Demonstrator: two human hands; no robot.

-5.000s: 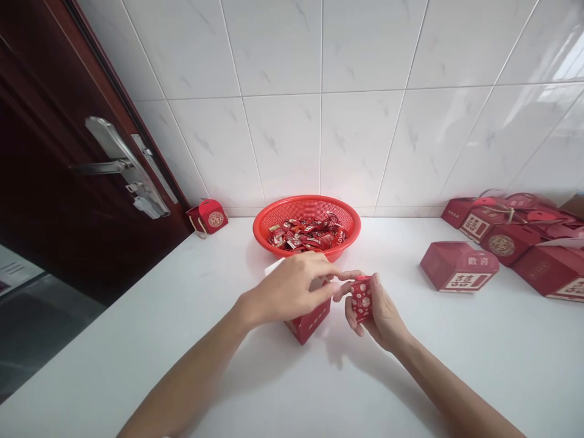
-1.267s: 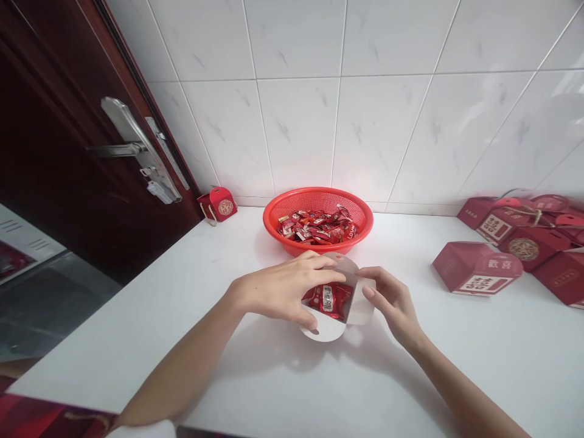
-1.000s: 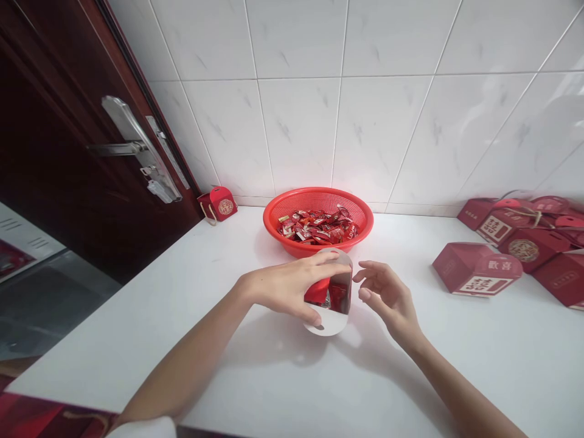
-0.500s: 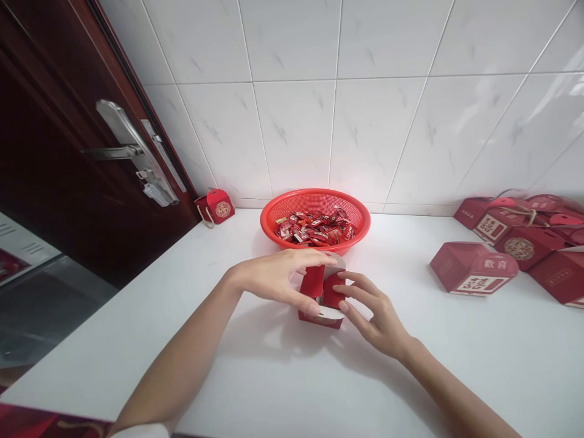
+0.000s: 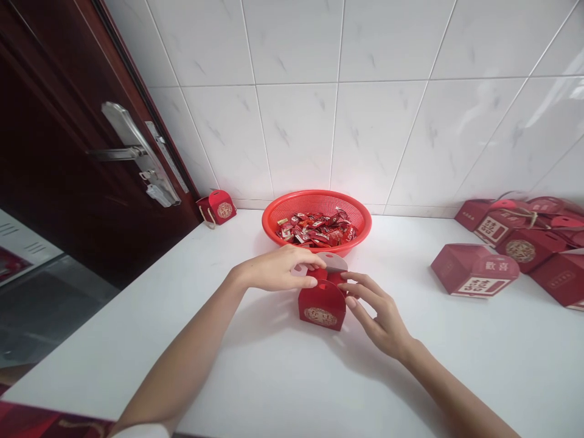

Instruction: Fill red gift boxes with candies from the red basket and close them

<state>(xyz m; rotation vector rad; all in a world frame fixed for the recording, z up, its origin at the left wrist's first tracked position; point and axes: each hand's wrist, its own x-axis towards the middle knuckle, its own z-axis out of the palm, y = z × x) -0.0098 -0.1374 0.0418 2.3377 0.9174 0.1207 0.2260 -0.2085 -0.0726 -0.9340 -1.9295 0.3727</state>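
A small red box [image 5: 322, 307] with a round gold emblem stands on the white table, its front flap raised and its top partly open. My left hand [image 5: 285, 269] is at the box's left and top edge, thumb and fingers around its upper flaps. At the box's right side, my right hand [image 5: 376, 313] touches the side flap with spread, bent fingers. Just behind the box sits a red plastic basket [image 5: 270, 228] with many red-wrapped candies [image 5: 314, 230] in it.
By the wall at the left stands a small red box with a cord [image 5: 221, 207]. One dark red box [image 5: 474, 271] lies at the right, beside a pile of several similar boxes [image 5: 531, 246]. A white table [image 5: 255, 377] meets a tiled wall; a door [image 5: 68, 121] is at left.
The front flap of the box has come up and now shows its gold emblem. My left thumb has moved up and back from the front edge.
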